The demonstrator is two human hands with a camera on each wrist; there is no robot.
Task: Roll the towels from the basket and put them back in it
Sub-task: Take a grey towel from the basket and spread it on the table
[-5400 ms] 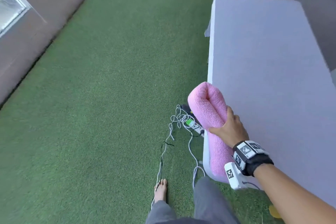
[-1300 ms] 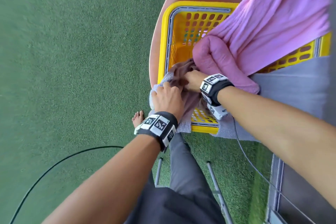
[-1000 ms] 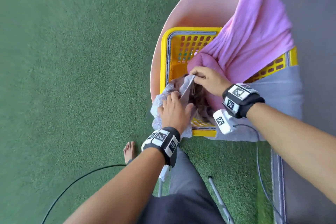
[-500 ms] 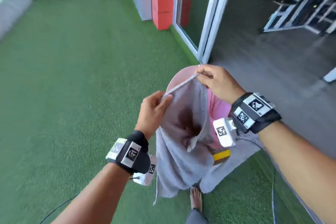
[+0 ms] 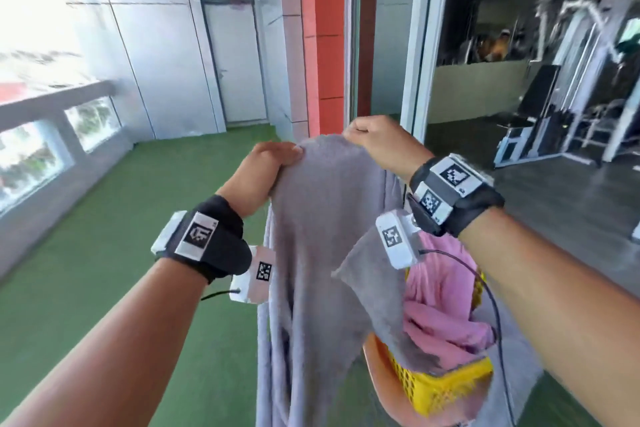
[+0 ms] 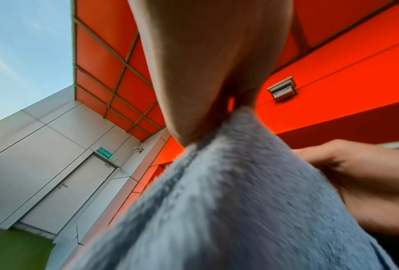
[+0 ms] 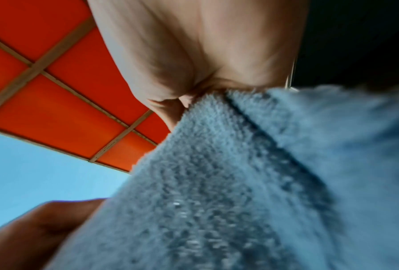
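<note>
A grey towel point(image 5: 322, 253) hangs in the air in front of me, its top edge held up at chest height. My left hand point(image 5: 277, 154) pinches the top edge at the left, and my right hand point(image 5: 367, 135) pinches it at the right. Both wrist views show the grey towel point(image 6: 228, 201) point(image 7: 240, 182) bunched under curled fingers. Below at the right stands the yellow basket point(image 5: 446, 385), with pink towels point(image 5: 440, 308) piled in it. A lower flap of the grey towel drapes over the basket's near corner.
The basket stands on a round pink stool point(image 5: 377, 367). Green artificial turf point(image 5: 104, 253) stretches left and ahead to a white door point(image 5: 239, 62). An orange pillar point(image 5: 318, 38) and a sliding glass door point(image 5: 391, 31) lie ahead; gym machines point(image 5: 571, 80) stand beyond on the right.
Both hands lifted the grey towel out of the basket and raised it higher. My head tilted up from the basket toward the wall and door.
</note>
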